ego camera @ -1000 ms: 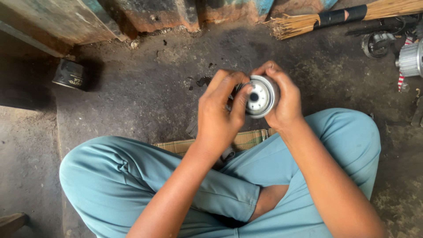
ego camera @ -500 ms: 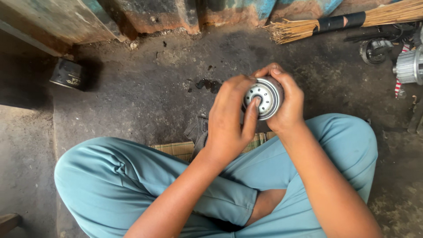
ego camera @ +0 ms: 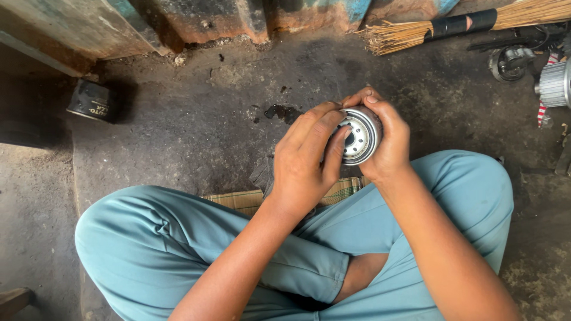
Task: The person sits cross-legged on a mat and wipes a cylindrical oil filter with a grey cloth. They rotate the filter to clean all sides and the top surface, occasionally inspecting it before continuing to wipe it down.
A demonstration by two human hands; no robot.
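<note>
A rough repair workshop is shown — oil-stained concrete floor (ego camera: pixel 178 137), metal machine parts (ego camera: pixel 556 83) far right, a straw broom (ego camera: pixel 452 27) laid nearby.
</note>
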